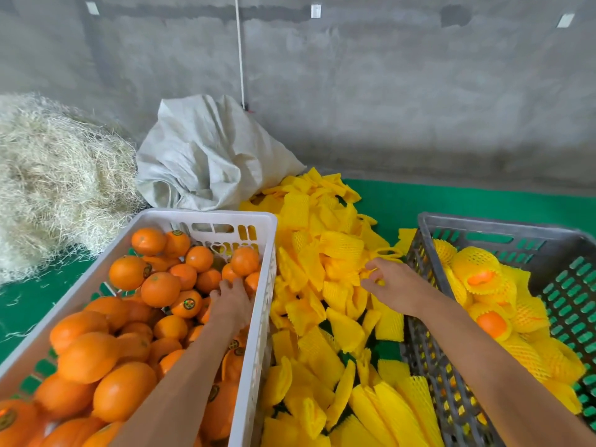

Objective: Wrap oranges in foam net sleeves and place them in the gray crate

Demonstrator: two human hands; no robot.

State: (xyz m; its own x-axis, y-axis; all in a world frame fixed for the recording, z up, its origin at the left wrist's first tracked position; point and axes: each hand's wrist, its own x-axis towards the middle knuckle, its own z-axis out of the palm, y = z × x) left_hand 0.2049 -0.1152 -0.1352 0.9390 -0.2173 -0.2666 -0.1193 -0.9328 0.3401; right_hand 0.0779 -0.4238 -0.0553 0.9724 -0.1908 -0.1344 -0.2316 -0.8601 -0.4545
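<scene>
One view only, from the person's head, looking forward and steeply down across both bare forearms. Wide lens here: the white slatted plastic crate on the left and the gray slatted plastic crate on the right bow outward at the frame's edges. Both crates sit close under the camera, their near ends cut off by the bottom edge. Straight ahead between them, the heap of yellow foam net sleeves runs away from the lens. Farther off, the green floor mat meets the gray concrete wall, which fills the upper half.
</scene>
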